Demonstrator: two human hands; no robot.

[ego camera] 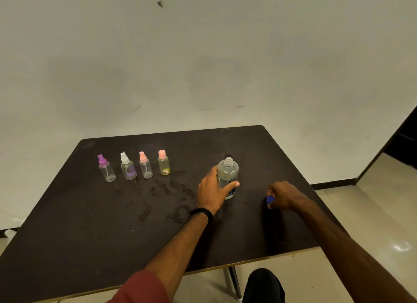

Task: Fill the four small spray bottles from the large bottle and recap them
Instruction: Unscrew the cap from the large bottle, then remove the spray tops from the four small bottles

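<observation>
Nearest me a red sleeve (pixel 144 287) leads up the left arm to the left hand (pixel 214 191), whose fingers and thumb wrap the large bottle (pixel 228 177) standing upright on the dark table (pixel 90 235), its neck open. Off to the right, the right hand (pixel 283 196) is low over the tabletop with its fingertips pinched on the blue cap (pixel 269 199) — whether the cap already rests on the surface I cannot tell. Further left, well apart from both hands, the four small spray bottles stand in a row: purple-topped (pixel 106 168), white-topped (pixel 128 166), pink-topped (pixel 145 165) and a yellowish bottle (pixel 164 162) with a pink cap, all still capped and looking close to empty. Damp patches (pixel 171 190) darken the table between the row and the large bottle. I would worry most about the pour — wide neck into narrow mouths, so liquid could run down the outside. The small bottles are light and could tip at a nudge, wet plastic may slip in the grip, and the loose cap could roll off the near edge.
</observation>
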